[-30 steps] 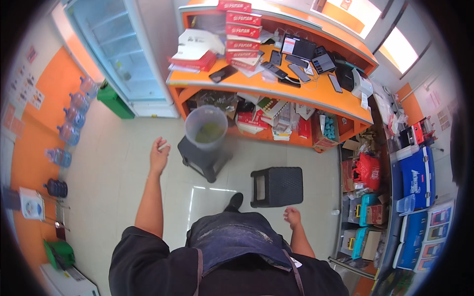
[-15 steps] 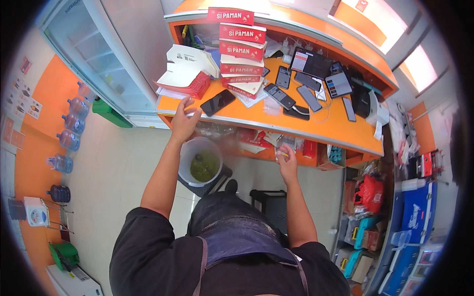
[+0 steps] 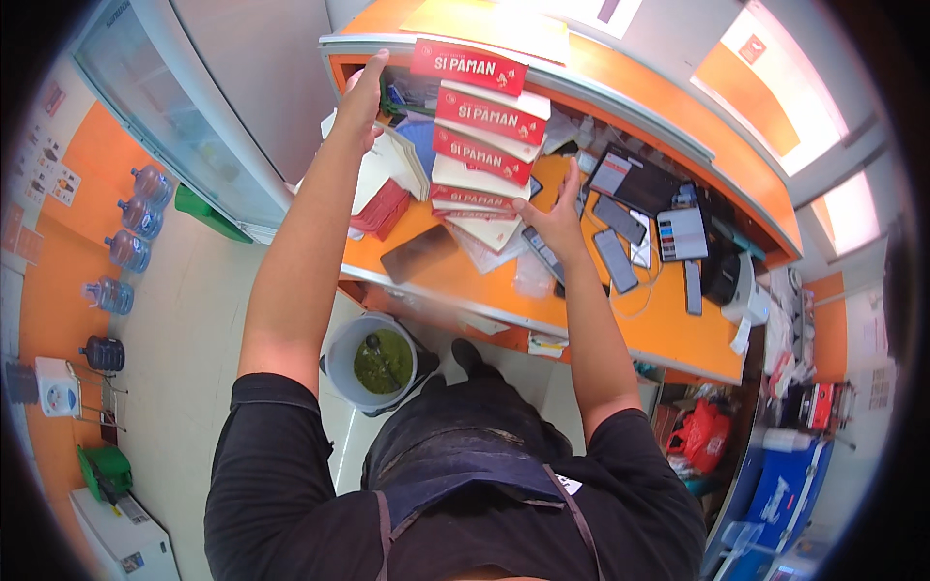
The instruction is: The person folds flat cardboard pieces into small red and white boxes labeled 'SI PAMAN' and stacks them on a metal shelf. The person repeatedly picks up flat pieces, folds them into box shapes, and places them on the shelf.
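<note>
My left hand (image 3: 362,102) is raised over the left side of the orange counter, beside the shelf opening. Its fingers are stretched and nothing shows in them. On the right, my right hand (image 3: 556,221) is open with spread fingers, its thumb at the lower right side of a tall stack of red and white food boxes (image 3: 489,111). Whether the thumb presses on the boxes I cannot tell. Flat red and white cartons (image 3: 399,163) lie partly behind my left forearm. In front of them lies a dark phone (image 3: 418,255).
Several phones (image 3: 614,259) with cables and a dark tablet (image 3: 628,179) cover the counter's right part. A white bucket (image 3: 338,366) of green liquid with a ladle stands below the counter's front edge (image 3: 465,315). A glass-door fridge (image 3: 165,107) is at left.
Both hands have moved up and forward, the left past the cartons, the right from below the counter edge to the box stack. The small yellow item at my right fingers no longer shows.
</note>
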`<action>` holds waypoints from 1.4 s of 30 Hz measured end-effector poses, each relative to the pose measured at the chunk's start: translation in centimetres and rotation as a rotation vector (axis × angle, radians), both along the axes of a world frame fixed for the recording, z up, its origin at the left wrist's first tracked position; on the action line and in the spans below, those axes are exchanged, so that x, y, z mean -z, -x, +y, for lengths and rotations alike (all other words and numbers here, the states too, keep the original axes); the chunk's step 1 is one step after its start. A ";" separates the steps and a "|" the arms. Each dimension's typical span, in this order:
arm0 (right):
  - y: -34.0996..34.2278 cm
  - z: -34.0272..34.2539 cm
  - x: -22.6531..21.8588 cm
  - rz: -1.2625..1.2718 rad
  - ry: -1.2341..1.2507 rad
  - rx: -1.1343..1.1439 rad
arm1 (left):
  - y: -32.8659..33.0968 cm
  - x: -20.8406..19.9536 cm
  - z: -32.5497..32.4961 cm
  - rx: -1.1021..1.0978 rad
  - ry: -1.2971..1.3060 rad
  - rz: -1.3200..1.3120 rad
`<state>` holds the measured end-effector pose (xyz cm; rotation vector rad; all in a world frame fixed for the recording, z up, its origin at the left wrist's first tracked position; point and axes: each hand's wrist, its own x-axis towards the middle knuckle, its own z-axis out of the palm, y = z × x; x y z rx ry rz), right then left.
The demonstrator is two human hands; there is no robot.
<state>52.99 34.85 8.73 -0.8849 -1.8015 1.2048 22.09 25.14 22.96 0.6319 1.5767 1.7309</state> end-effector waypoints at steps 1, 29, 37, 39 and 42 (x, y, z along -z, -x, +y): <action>0.8 1.3 -0.6 -0.037 -0.029 -0.005 | -0.4 -1.1 1.2 -0.026 0.022 -0.011; 0.7 8.8 3.3 0.335 -0.142 -0.509 | -9.3 -0.8 -3.1 -0.153 0.030 -0.070; 0.2 10.7 4.2 0.307 0.090 -0.643 | -11.6 0.1 -4.1 -0.144 0.033 -0.082; 0.0 11.3 3.4 0.185 0.114 -0.648 | -12.1 0.1 -3.9 -0.143 0.029 -0.095; -0.4 12.1 2.7 0.233 0.041 -0.676 | -12.0 0.8 -4.2 -0.147 0.021 -0.096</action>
